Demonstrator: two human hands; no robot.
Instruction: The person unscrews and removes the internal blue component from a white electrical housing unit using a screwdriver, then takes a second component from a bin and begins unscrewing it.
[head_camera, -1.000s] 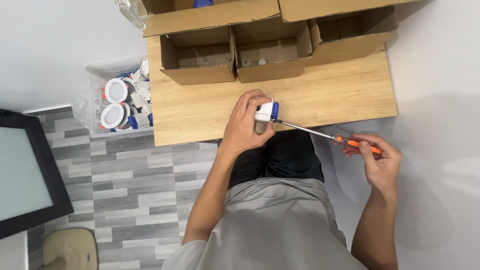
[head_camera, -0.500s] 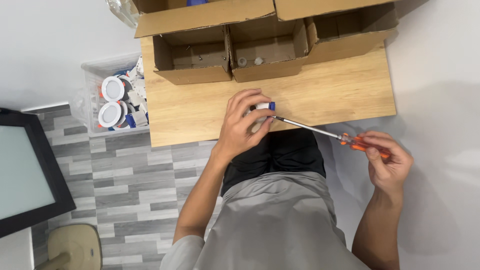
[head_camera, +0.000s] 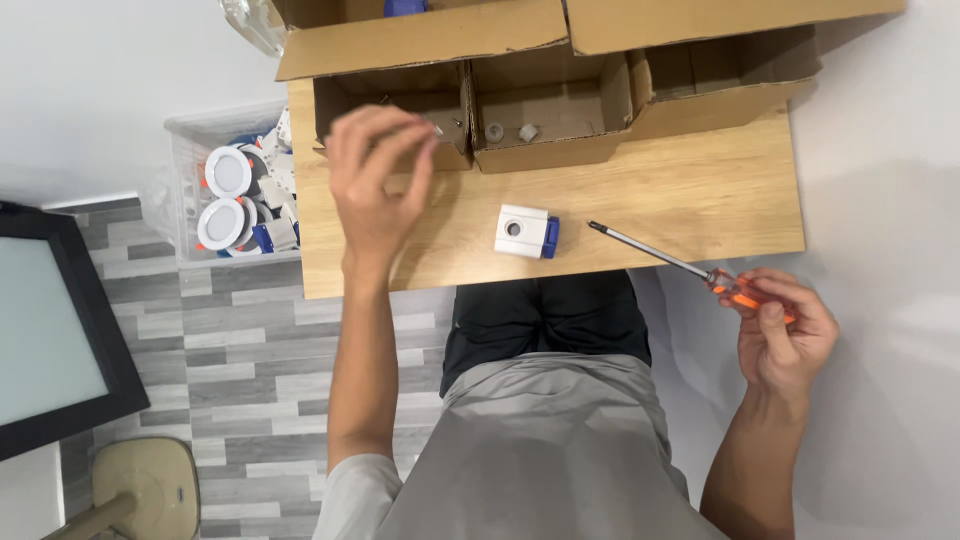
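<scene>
On the light wooden desk (head_camera: 650, 200): small white square housing with a blue end (head_camera: 526, 232), centred near the front edge. Behind it, a row of open brown cardboard boxes (head_camera: 540, 110). Left of the desk, on the floor, a clear plastic bin of round white fittings (head_camera: 235, 190).

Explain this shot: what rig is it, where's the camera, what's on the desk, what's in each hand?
There is no machine here: a seated person works with two bare hands. The single camera sits on their head and looks straight down, so you see their arms and lap from above.

The left hand is raised over the wooden table, fingertips pinched together near an open cardboard box; whether it pinches something small is too fine to tell. The right hand holds a screwdriver by its orange handle, off the table's edge, with the shaft pointing in over the table.

On the table lies a small white block with a blue end, untouched. A clear bin of round white parts stands on the floor beside the table.
</scene>
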